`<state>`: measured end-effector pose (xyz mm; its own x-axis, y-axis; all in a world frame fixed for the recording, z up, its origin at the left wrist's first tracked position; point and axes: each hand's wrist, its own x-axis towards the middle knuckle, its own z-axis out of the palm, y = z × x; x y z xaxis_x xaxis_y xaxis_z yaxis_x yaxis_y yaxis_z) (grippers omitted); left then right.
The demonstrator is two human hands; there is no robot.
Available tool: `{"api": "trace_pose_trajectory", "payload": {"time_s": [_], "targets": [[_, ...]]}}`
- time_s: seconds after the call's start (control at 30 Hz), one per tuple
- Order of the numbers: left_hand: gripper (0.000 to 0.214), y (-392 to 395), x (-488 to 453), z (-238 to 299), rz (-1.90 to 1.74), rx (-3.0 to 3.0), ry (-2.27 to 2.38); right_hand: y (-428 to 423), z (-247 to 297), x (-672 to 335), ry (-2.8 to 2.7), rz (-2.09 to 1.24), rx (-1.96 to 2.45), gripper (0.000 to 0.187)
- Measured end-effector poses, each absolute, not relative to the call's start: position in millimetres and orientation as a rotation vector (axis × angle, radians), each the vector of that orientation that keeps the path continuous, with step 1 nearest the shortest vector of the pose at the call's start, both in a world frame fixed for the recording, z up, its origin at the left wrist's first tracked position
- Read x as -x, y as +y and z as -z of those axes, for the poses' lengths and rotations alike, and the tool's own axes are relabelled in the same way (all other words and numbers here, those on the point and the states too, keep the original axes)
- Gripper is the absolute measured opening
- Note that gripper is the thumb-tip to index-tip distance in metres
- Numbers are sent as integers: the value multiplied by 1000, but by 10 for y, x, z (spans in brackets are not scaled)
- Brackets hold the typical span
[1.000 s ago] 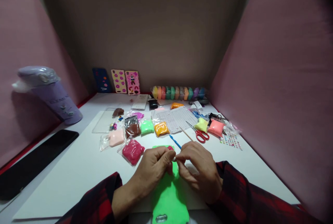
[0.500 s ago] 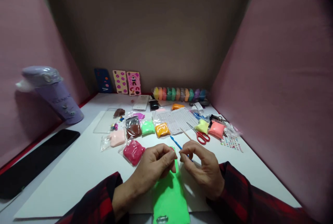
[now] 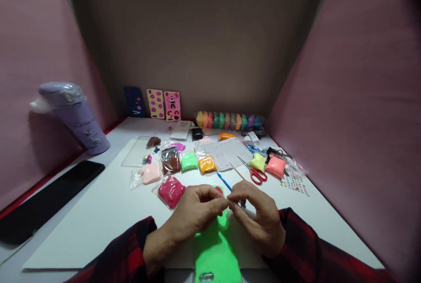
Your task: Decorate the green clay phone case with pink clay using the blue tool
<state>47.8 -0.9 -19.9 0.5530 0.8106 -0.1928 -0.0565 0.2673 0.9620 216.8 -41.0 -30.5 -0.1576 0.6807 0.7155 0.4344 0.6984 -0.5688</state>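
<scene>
Over a bright green phone case (image 3: 217,252) my left hand (image 3: 200,208) and my right hand (image 3: 255,213) meet, thumbs and forefingers pinched tip to tip. Whatever lies between the fingertips is too small or hidden to make out. A bit of red (image 3: 219,189) shows at the case's far end, behind my left fingers. The case's camera cutout faces me at the near end. Just beyond my right hand lies a blue modelling tool (image 3: 224,181), its lower part partly covered by the fingers. A packet of deep pink clay (image 3: 171,191) rests left of my left hand.
Clay packets in orange (image 3: 207,165), green (image 3: 188,161) and coral (image 3: 276,166) lie across the white board (image 3: 108,221). Red-handled scissors (image 3: 258,176) and a wooden stick (image 3: 237,171) are at right. A black phone (image 3: 52,199) and purple bottle (image 3: 82,121) stand left; decorated cases (image 3: 155,104) lean behind.
My hands have come together, so their fingertips now touch where a small gap was before. The view has shifted slightly, moving the scene a little to the right.
</scene>
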Motion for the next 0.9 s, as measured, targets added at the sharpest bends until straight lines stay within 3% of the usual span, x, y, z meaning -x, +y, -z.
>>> {"api": "trace_pose_trajectory", "payload": {"time_s": [0.43,0.9], "targets": [[33,12,-435,229,-713,-1166,705,-396,310,-2180,-1852,-221,752,21],[36,13,-446,314,-674,-1130,706,-433,321,-2186,-1810,-291,875,19]]}}
